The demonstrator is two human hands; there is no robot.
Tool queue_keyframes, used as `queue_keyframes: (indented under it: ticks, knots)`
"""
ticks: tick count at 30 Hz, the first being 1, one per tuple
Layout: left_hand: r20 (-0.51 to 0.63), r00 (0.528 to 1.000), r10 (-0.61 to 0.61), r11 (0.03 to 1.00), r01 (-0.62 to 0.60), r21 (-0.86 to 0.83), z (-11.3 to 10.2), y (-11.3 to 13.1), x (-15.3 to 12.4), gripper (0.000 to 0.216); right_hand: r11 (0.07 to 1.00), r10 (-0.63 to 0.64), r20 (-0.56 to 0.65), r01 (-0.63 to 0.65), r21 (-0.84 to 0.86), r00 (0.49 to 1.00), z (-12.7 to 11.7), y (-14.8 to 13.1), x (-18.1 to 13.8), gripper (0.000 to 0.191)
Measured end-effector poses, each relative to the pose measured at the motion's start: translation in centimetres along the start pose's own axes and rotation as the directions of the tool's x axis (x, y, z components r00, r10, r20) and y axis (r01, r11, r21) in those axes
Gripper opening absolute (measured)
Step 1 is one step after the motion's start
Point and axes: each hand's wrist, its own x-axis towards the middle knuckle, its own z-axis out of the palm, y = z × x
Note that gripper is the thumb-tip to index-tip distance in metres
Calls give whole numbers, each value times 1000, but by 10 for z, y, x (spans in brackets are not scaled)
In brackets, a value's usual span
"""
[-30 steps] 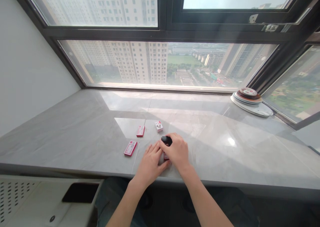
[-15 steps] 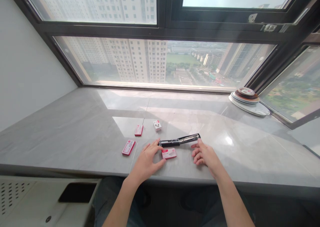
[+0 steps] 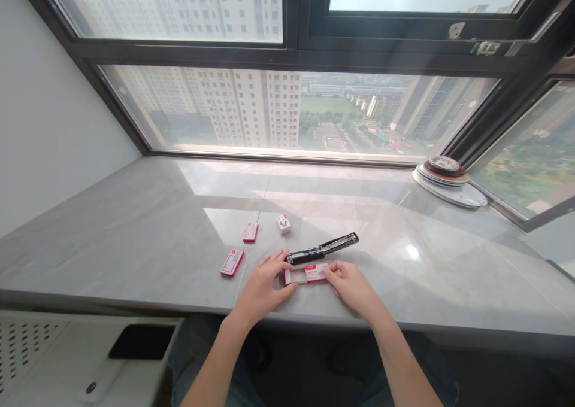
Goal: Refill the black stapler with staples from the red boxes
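- Red-and-white card forms a slim carton point(image 3: 316, 272), lying flat near the front edge of the surface; its printed sleeve sits to the right, an open, pale tray showing at the left.
- Right hand point(image 3: 353, 284): its grip pinches the sleeve's right end between thumb and fingers.
- Left hand point(image 3: 265, 290): its grip holds the tray's left end, thumb on the near side, fingers on the far side.
- Just beyond lies a long black stapler point(image 3: 321, 251), hinged wide, with a shiny metal channel along its length.
- Further left are two flat, red-edged oblong boxes point(image 3: 232, 263); behind the stapler, a chunkier white box point(image 3: 283, 224).
- Beneath everything, the grey surface point(image 3: 413, 287) is smooth, glossy and faintly veined.
- Far right, round plates point(image 3: 440, 181) are stacked by the dark-framed window point(image 3: 269, 57).
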Motion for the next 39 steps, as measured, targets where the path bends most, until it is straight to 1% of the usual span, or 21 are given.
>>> queue_keyframes:
  ticks: [2, 4, 6, 8, 9, 11, 14, 15, 16, 19, 22, 25, 27, 29, 33, 36, 39]
  knots:
    - [-24, 1000, 4, 1000, -3, 23, 1, 3, 0, 28, 996, -17, -86, 9, -91, 996, -8, -3, -4, 36]
    - [-40, 999, 10, 998, -7, 56, 3, 7, 0, 30, 987, -86, -163, 62, -146, 983, -10, -12, -6, 32]
    - [-43, 999, 18, 995, -14, 94, 5, 9, 0, 33, 977, -176, -184, 148, -154, 967, -6, -24, -5, 31]
    - [-37, 999, 24, 992, -19, 127, 6, 11, 0, 35, 968, -238, -158, 221, -121, 958, 1, -35, 0, 31]
    - [-34, 999, 24, 990, -19, 141, 6, 11, 1, 36, 969, -242, -131, 232, -84, 961, 6, -38, 3, 32]
    - [-27, 999, 23, 987, -19, 160, 6, 11, 1, 35, 978, -205, -45, 206, 42, 978, 15, -42, 10, 35]
    - [-14, 1000, 24, 985, -21, 173, 6, 11, 0, 35, 954, -145, 108, 110, 277, 984, 27, -42, 20, 42]
    - [-11, 1000, 23, 984, -20, 175, 6, 11, 0, 36, 939, -134, 133, 83, 333, 982, 31, -42, 22, 45]
    - [-9, 1000, 21, 984, -20, 176, 5, 10, 0, 37, 925, -124, 138, 63, 375, 983, 34, -41, 24, 46]
    - [-8, 1000, 18, 984, -17, 177, 4, 10, 0, 38, 893, -82, 99, 29, 449, 992, 43, -41, 26, 48]
    - [-14, 1000, 24, 985, -22, 170, 4, 11, 0, 38, 855, -64, 74, 16, 519, 995, 47, -44, 25, 47]
    - [-22, 999, 29, 986, -25, 163, 4, 11, 0, 39, 831, -70, 46, 33, 555, 997, 49, -47, 26, 46]
    - [-20, 999, 30, 987, -27, 158, 5, 10, 0, 39, 842, -98, 40, 61, 536, 994, 51, -50, 28, 44]
    - [-17, 999, 31, 988, -28, 152, 5, 8, 0, 43, 875, -145, 33, 112, 472, 989, 53, -54, 30, 40]
    - [-19, 999, 37, 989, -34, 141, 6, 5, 0, 56, 945, -257, -41, 259, 200, 966, 56, -66, 31, 28]
    - [-21, 999, 35, 990, -32, 137, 5, 5, 0, 52, 938, -340, -118, 346, 31, 933, 53, -75, 22, 25]
    - [-22, 999, 29, 991, -26, 131, 3, 7, 1, 45, 909, -417, -103, 410, -77, 903, 45, -77, 8, 20]
